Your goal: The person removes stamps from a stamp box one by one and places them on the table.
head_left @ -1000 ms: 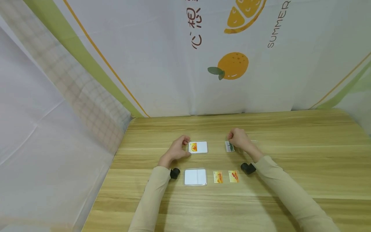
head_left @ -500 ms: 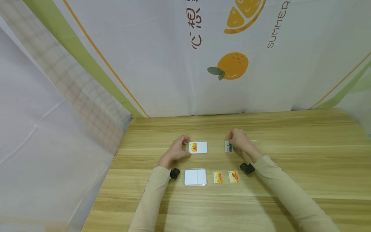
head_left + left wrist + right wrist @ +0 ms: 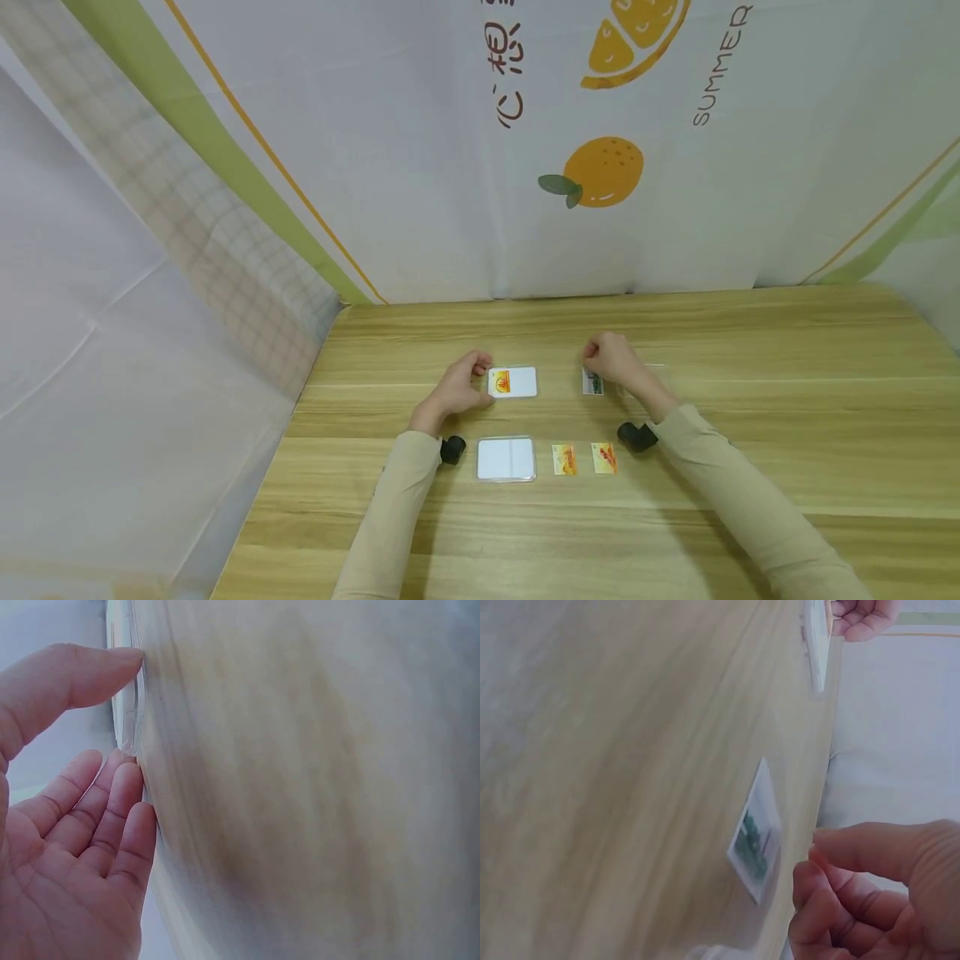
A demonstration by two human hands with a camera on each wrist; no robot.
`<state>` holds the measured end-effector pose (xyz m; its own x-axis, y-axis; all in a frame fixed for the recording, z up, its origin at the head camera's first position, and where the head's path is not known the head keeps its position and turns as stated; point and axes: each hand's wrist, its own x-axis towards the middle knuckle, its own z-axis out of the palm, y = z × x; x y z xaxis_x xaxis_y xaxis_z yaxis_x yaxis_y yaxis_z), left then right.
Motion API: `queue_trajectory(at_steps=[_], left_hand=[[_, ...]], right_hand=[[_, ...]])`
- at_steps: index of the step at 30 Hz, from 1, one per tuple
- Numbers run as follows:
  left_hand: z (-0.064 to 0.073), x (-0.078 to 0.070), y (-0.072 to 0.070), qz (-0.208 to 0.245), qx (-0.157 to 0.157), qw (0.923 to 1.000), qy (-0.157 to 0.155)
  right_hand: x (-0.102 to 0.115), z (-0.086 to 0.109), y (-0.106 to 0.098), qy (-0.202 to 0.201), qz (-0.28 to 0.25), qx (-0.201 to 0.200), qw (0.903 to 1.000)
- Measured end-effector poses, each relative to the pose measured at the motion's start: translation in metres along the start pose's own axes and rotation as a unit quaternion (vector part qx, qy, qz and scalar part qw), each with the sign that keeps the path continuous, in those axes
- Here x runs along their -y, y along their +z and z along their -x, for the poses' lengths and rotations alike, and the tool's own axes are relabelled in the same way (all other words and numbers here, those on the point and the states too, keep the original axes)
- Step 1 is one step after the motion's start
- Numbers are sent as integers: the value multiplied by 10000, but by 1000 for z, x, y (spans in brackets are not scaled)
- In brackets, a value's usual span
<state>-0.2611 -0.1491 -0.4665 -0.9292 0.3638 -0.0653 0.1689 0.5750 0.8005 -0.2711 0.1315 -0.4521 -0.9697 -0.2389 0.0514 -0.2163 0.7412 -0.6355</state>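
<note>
On the table, my left hand (image 3: 457, 385) rests at the left end of a clear-framed case (image 3: 523, 381) with a white insert. Its thumb (image 3: 112, 664) touches one edge, and the loosely straight fingers lie by the other. A small red-and-yellow stamp-like card (image 3: 499, 382) shows at the case's left side. Farther right, my right hand (image 3: 617, 360) is over a small white-bordered card with a green picture (image 3: 592, 382). In the right wrist view its thumb and forefinger tips meet just beside that card; whether they pinch something thin and clear cannot be seen.
Nearer me lies a second clear-framed case (image 3: 506, 458) with a white insert. To its right are two yellow-and-red cards, one (image 3: 564, 458) left of the other (image 3: 603, 457). A faint clear plastic piece (image 3: 657, 379) lies behind my right wrist. A printed curtain (image 3: 450, 208) hangs along the table's back edge.
My right hand has shifted slightly left. The green-picture card was a little tilted a second ago and now lies straighter. My left hand and its case stay put.
</note>
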Motion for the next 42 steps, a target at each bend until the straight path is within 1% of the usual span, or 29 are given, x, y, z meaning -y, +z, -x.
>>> queue_trajectory(at_steps=[3,10,14,20,23,32,42], left_hand=[[0,0,0,2,7,10000,6],[2,-2,-1,5,24,10000,5],[2,-2,-1,10,20,10000,5],[2,-2,0,-5,7,10000,13],[3,-2,0,-1,-2,10000,11],[2,0,0,-42,2,10000,27],[1,-1,-1,-42,-2,9999,96]], right_hand=[[3,0,1,44,-133,77,9999],[5,-1,3,-147,-187,-29,9997],[6,-3,5,-167,-205,-62,9996],[7,-3,9,-225,-254,12,9994],[9,-3,10,-219,-319,47,9992],[17,-5,13,-247,-262,64,9993],[21,-7,16,-198,-443,109,9988]])
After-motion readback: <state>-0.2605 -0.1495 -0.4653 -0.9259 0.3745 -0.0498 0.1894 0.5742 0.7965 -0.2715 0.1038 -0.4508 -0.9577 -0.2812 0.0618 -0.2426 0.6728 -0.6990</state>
